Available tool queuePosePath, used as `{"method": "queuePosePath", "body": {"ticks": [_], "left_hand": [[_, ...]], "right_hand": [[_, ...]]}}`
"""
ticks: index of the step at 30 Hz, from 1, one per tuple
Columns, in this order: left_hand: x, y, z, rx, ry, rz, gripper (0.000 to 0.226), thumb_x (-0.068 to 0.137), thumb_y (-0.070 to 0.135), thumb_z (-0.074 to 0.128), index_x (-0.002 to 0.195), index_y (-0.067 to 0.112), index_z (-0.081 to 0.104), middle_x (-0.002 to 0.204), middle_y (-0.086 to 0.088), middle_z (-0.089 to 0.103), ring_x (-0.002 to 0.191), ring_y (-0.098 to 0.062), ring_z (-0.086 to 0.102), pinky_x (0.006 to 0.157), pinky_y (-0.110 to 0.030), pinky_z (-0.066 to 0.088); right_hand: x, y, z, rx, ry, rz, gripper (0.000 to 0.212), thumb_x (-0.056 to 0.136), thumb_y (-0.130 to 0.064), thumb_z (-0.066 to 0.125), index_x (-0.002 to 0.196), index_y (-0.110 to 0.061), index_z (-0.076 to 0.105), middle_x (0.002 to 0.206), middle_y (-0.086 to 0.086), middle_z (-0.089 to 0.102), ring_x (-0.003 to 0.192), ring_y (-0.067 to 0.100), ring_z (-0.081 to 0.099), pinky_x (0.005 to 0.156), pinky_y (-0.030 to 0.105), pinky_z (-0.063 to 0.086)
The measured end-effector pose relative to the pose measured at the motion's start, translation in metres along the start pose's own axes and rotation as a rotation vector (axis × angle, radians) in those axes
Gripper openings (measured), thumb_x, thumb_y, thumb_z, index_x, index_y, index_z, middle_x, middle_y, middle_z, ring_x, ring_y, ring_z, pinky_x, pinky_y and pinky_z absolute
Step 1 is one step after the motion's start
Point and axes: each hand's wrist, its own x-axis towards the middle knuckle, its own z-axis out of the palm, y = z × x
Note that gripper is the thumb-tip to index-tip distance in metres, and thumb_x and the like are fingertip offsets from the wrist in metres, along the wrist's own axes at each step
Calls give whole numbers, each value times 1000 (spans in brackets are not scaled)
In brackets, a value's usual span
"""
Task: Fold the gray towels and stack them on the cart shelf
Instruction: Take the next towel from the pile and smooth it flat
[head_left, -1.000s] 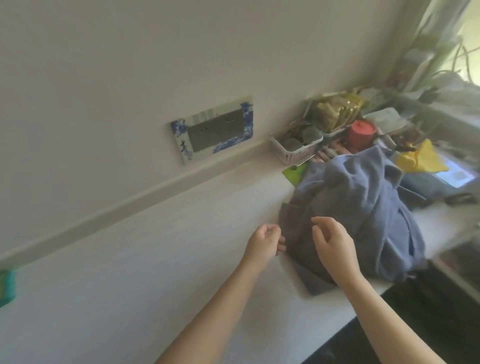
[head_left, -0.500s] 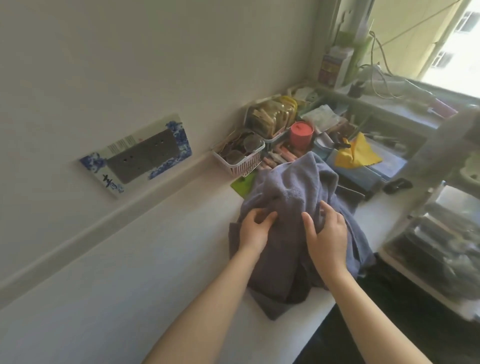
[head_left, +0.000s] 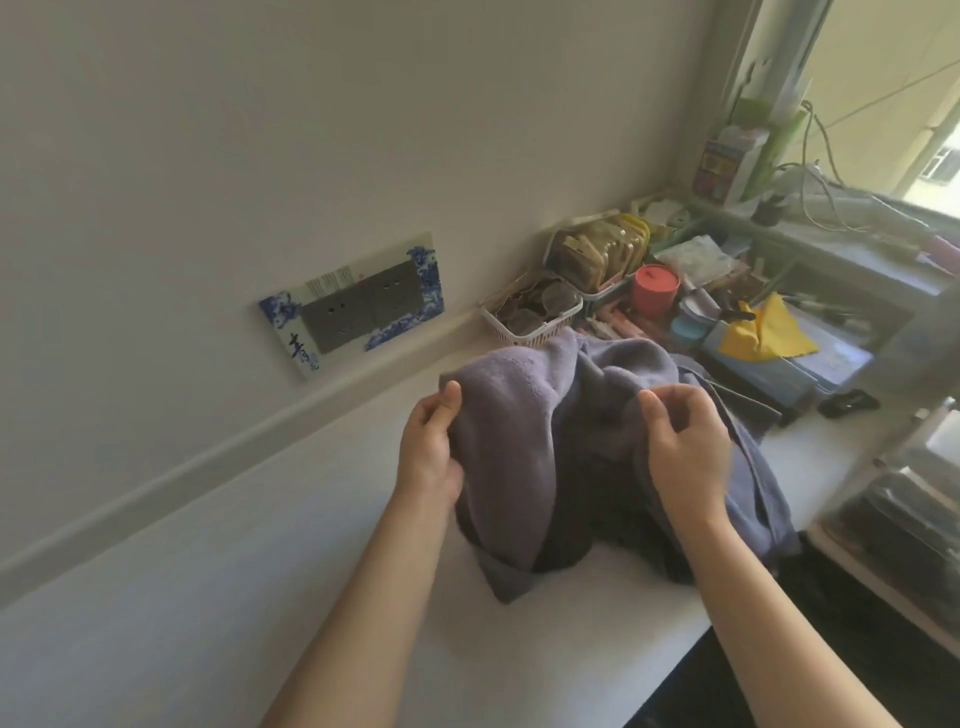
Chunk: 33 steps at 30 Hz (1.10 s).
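Both hands are clamping a bunched gray towel (head_left: 524, 447) over the white table (head_left: 260, 545): left hand (head_left: 431, 452) gripping its left edge, right hand (head_left: 685, 447) pinching a fold. Lifting it could be dragging the far hem into the basket (head_left: 530, 325) just behind, tipping it.

A grey-purple colour is seen on the towels (head_left: 524, 441). The socket plate (head_left: 358, 306) is bordered in a blue-and-white pattern. The cloth (head_left: 769, 332) is yellow, the jar (head_left: 655, 288) red.

Both hands' fingers (head_left: 451, 402) seemingly pinching
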Motion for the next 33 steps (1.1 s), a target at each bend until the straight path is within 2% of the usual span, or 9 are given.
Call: {"method": "queuePosePath", "body": {"ticks": [5,7,10,13,15,20,25,29,33], "left_hand": [[-32,82,-53,-30,99,247,19,89,15,59,71,13,54,66,1,69,66,-11,65,70,-27,54],[-49,111,-81,-17,159,356,20,89,14,59,70,14,53,63,3,68,64,-9,64,68,-25,52],[-78,148,-126,64,251,468,18,87,16,62,71,15,55,69,1,66,69,-11,62,70,-25,51],[-110,176,-188,181,382,550,17,83,23,70,68,21,62,79,-4,62,81,-18,56,82,-33,46],[-123,178,-217,284,441,561,19,82,27,71,65,24,63,78,-2,59,81,-16,53,79,-32,44],[-162,167,-292,431,616,525,19,88,16,65,72,16,55,72,3,58,71,-9,53,69,-19,42],[-192,152,-355,465,781,464,16,89,18,65,76,13,55,76,1,59,72,-8,53,67,-19,41],[-204,141,-383,569,874,403,9,88,17,65,80,15,60,80,1,64,76,-13,58,69,-23,45],[-219,122,-402,655,852,327,16,86,27,66,77,23,54,78,0,63,79,-20,60,73,-30,46]], "right_hand": [[-38,-51,33,119,-104,-139,3,90,-15,60,88,-14,59,76,-17,56,74,-12,53,68,6,36],[-56,-71,50,160,-165,-172,3,90,-14,60,88,-12,59,76,-14,56,74,-13,52,67,0,34],[-82,-96,79,183,-236,-207,4,90,-14,60,89,-11,58,77,-6,58,71,1,53,65,3,35],[-119,-117,115,162,-370,-233,3,90,-14,59,89,-12,58,80,1,59,74,15,53,70,21,38],[-135,-115,131,124,-453,-209,1,91,-15,58,90,-14,58,80,2,59,76,19,54,71,27,39],[-198,-106,169,-36,-806,-193,3,91,-15,56,94,-16,58,68,-1,59,69,21,56,67,27,39],[-252,-102,188,-345,-1156,-285,9,90,-22,59,97,-17,61,64,-7,54,68,17,53,62,25,36],[-289,-107,198,-358,-1233,-323,12,89,-22,57,98,-20,63,65,-6,59,65,16,55,62,26,41],[-331,-119,213,-290,-1322,-394,21,90,-27,59,109,-24,66,93,0,66,87,17,61,72,22,38]]}}
